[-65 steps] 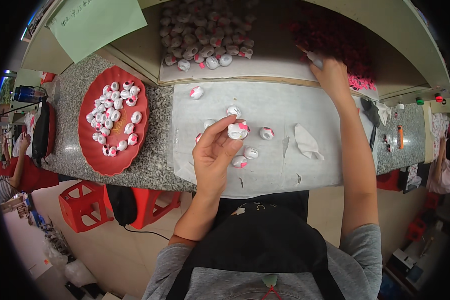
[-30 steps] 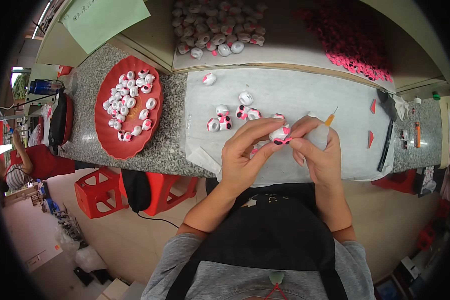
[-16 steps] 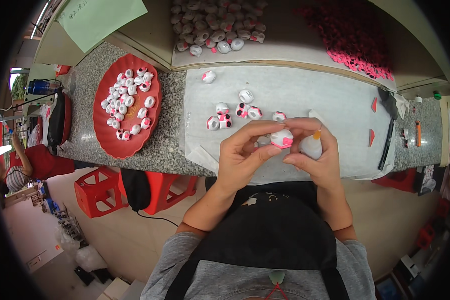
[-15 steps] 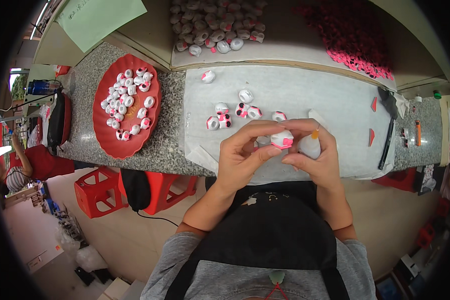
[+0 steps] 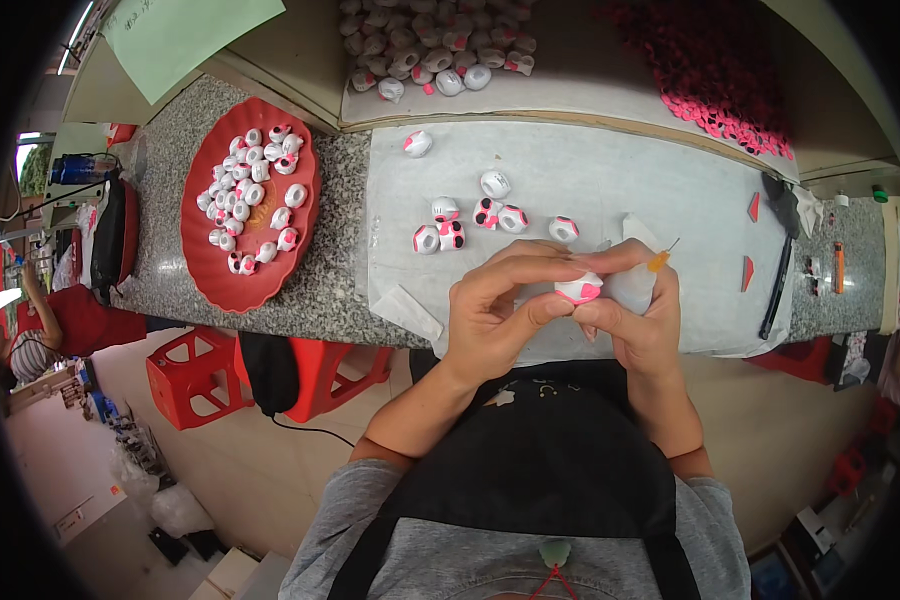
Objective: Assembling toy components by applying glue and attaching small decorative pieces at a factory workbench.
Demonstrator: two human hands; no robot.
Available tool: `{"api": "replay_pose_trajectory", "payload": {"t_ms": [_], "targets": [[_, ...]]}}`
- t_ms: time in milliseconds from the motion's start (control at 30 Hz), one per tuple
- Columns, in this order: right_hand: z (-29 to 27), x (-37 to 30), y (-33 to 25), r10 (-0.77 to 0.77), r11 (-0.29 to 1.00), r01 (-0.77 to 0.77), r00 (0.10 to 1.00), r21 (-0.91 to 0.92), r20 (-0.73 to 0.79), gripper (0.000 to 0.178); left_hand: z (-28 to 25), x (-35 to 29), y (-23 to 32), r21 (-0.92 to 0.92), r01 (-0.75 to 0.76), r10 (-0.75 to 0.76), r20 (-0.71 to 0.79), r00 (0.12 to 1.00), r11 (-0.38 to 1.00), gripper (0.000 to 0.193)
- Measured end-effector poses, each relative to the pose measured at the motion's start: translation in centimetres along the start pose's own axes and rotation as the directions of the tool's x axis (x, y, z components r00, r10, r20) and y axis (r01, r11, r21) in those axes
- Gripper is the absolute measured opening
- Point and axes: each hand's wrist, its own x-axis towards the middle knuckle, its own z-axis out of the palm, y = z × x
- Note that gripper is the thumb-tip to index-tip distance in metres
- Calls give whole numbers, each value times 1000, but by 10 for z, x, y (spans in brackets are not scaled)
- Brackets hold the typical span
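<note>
Swung since half a second ago: translucent white squeeze bottle (image 5: pixel 630 287), grasped in my right hand (image 5: pixel 650 322), orange-based needle (image 5: pixel 659 261) now pointing up and rightward. Small rounded white piece with pink patch (image 5: pixel 579 288): pinched in my left hand (image 5: pixel 488 308), above white paper sheet (image 5: pixel 660 200); long axis roughly crosswise, pink toward the right.

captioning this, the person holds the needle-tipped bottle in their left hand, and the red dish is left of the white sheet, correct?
One slip: the needle-tipped bottle is in the right hand, not the left hand, per the head view. The red dish is left of the white sheet.
</note>
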Motion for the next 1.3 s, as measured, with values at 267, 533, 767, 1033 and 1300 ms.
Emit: {"api": "replay_pose_trajectory", "payload": {"t_ms": [267, 533, 767, 1033, 1300], "targets": [[1, -1, 2, 13, 999, -10, 997, 41, -70, 26, 0, 3, 5, -84, 108, -105, 37, 994, 991, 24], [3, -2, 5, 3, 999, -7, 995, -42, -103, 24, 6, -3, 3, -192, 132, -141, -33, 989, 973, 27], [6, -2, 9, -8, 1000, 7, 992, -9, -123, 24, 8, -6, 2, -202, 127, -144, -76, 987, 971, 27], [7, -1, 8, 10, 1000, -8, 994, 15, -112, 24, 14, -10, 0, -147, 95, -117, -152, 981, 985, 26], [7, 0, 11, 34, 999, -29, 992, 41, -122, 25, 15, -9, -5, -86, 68, -83, -180, 980, 994, 26]]}}
